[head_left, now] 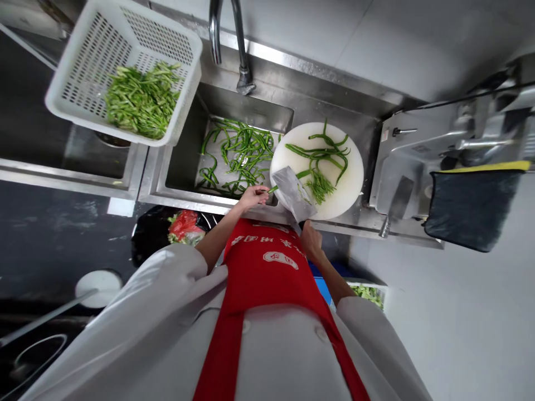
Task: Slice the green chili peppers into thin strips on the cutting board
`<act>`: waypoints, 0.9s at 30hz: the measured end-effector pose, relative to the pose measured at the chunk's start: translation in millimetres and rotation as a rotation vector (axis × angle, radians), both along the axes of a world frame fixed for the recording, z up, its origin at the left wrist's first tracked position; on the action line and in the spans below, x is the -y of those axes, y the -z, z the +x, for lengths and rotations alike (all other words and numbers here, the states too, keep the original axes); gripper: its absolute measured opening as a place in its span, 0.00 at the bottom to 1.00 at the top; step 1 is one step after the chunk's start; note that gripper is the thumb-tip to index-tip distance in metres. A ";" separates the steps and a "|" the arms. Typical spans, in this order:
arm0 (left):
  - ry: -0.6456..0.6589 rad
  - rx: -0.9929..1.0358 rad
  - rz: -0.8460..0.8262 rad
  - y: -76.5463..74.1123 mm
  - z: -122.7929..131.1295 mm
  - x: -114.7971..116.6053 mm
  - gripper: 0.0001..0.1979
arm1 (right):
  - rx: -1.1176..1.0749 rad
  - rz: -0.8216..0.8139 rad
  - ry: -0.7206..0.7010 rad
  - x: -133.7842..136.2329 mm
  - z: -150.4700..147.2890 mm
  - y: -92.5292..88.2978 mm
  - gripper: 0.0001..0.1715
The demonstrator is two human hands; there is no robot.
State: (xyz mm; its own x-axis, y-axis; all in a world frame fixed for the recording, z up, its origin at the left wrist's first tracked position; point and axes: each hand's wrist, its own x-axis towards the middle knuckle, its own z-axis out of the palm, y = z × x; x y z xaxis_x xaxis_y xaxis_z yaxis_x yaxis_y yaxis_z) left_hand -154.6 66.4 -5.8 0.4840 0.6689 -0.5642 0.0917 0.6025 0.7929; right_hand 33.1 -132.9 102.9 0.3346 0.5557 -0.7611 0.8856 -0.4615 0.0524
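Observation:
My left hand (pixel 253 196) is closed in a pinch on a long green pepper (pixel 272 189) at the edge of the sink, next to the round white cutting board (pixel 350 184). My right hand (pixel 311 239) grips the handle of a broad cleaver (pixel 293 192), whose blade lies tilted over the near left part of the board. Whole green peppers (pixel 320 150) and a small heap of cut strips (pixel 320 186) lie on the board. More whole peppers (pixel 238 156) lie in the steel sink (pixel 184 156).
A white perforated basket (pixel 83 61) with cut green strips stands on the left basin's rim. A tap (pixel 242 50) rises behind the sink. A steel machine (pixel 418 156) and a dark cloth (pixel 472 206) are on the right. A black bin (pixel 152 234) with scraps stands below.

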 end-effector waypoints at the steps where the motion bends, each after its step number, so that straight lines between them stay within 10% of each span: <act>1: -0.040 0.030 -0.020 1.6 -1.7 1.3 0.23 | 0.024 0.037 0.002 0.6 0.4 1.1 0.20; 18: -0.186 -0.057 0.065 3.7 -43.7 -23.6 0.17 | -0.082 0.200 -0.016 -2.1 33.7 -14.0 0.17; 22: -0.206 -0.156 0.086 -11.1 -73.6 -61.5 0.11 | -0.293 0.436 0.134 21.4 62.3 -39.9 0.11; 27: -0.227 -0.254 0.259 -40.6 -83.5 -78.9 0.05 | -0.636 0.327 0.430 48.2 92.8 -43.9 0.16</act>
State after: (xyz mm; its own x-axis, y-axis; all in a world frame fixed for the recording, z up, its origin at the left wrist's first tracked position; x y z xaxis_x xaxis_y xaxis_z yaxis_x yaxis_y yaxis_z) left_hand -238.0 145.3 34.8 0.1757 0.8777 -0.4459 0.1915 0.4138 0.8900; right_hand 125.9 -181.1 146.8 0.1285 0.7036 -0.6989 0.4443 -0.6708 -0.5938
